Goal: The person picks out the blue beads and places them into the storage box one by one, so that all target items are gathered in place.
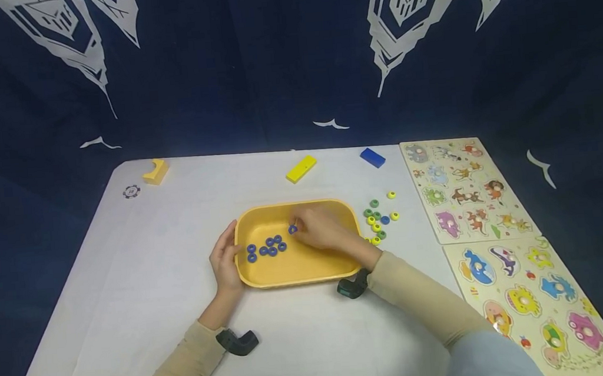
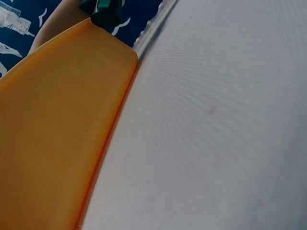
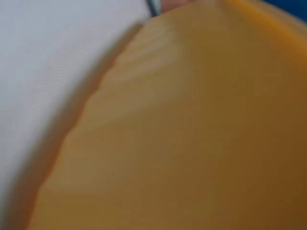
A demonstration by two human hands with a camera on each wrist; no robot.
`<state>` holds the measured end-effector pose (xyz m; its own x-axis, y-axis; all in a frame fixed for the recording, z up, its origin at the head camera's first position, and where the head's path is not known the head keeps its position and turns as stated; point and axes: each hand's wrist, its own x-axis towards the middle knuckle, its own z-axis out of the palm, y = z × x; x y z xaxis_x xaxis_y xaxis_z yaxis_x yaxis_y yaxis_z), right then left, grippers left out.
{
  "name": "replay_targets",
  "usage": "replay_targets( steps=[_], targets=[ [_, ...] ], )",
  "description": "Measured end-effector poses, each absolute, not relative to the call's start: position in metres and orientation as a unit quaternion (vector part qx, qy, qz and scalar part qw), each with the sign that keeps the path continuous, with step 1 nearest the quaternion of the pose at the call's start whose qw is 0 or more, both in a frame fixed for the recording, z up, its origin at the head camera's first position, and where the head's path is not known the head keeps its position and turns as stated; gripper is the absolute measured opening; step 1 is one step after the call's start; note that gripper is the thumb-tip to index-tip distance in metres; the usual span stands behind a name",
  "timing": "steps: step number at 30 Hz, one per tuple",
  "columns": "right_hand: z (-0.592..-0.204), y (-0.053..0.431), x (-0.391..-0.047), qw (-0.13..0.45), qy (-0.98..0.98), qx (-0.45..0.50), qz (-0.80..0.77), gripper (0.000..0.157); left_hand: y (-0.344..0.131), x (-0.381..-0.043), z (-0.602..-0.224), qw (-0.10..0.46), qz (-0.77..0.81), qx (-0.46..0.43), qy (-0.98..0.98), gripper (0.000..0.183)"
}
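Observation:
A yellow tray (image 1: 297,270) lies on the white table, with several blue ring beads (image 1: 273,251) grouped in its left half. My left hand (image 1: 226,262) holds the tray's left end, thumb over the rim and fingers along the outer side. Over the tray's right half, my right hand (image 1: 315,227) pinches one blue bead (image 1: 292,229) between thumb and fingertips. The left wrist view shows the tray's outer wall (image 2: 62,120) beside the tabletop. In the right wrist view the blurred yellow tray (image 3: 168,134) takes up most of the picture, and the pinched bead is out of sight.
Right of the tray lie several loose green, yellow and blue beads (image 1: 376,227). Two animal puzzle boards (image 1: 428,228) line the table's right side. Toward the back are a yellow block (image 1: 301,169), a blue block (image 1: 372,157) and an arched block (image 1: 156,173).

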<state>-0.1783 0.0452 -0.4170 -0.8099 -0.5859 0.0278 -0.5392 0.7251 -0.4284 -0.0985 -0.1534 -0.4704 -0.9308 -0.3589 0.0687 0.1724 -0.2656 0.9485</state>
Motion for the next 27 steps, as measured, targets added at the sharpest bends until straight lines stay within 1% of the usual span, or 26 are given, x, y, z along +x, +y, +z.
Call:
replay_targets(
  steps=[6, 10, 14, 16, 17, 19, 23, 25, 27],
  targets=[
    [-0.424, 0.028, -0.174, 0.083, 0.923, -0.333, -0.175, 0.018, -0.153, -0.098, -0.471, 0.167, -0.794, 0.081, -0.579, 0.05],
    [-0.422, 0.026, -0.17, 0.1, 0.923, -0.327, -0.175, 0.022, -0.153, -0.098, -0.47, 0.169, -0.793, 0.081, -0.579, 0.05],
    [-0.414, 0.038, -0.165, 0.084, 0.924, -0.306, -0.212, 0.024, -0.153, -0.099, -0.471, 0.171, -0.792, 0.084, -0.58, 0.05],
    [-0.408, 0.049, -0.162, 0.061, 0.92, -0.295, -0.25, 0.023, -0.153, -0.099, -0.471, 0.172, -0.79, 0.082, -0.582, 0.05],
    [-0.406, 0.056, -0.16, 0.041, 0.918, -0.29, -0.268, 0.022, -0.153, -0.099, -0.471, 0.173, -0.789, 0.081, -0.583, 0.05],
    [-0.403, 0.073, -0.158, -0.004, 0.91, -0.279, -0.305, 0.021, -0.153, -0.1, -0.471, 0.175, -0.787, 0.079, -0.586, 0.051],
    [-0.406, 0.112, -0.155, -0.113, 0.9, -0.238, -0.347, 0.02, -0.153, -0.1, -0.471, 0.175, -0.789, 0.076, -0.584, 0.051],
    [-0.412, 0.133, -0.154, -0.146, 0.897, -0.206, -0.361, 0.021, -0.153, -0.1, -0.471, 0.173, -0.791, 0.075, -0.582, 0.05],
    [-0.42, 0.152, -0.154, -0.165, 0.898, -0.161, -0.375, 0.021, -0.152, -0.099, -0.471, 0.17, -0.795, 0.075, -0.578, 0.05]
  ],
)
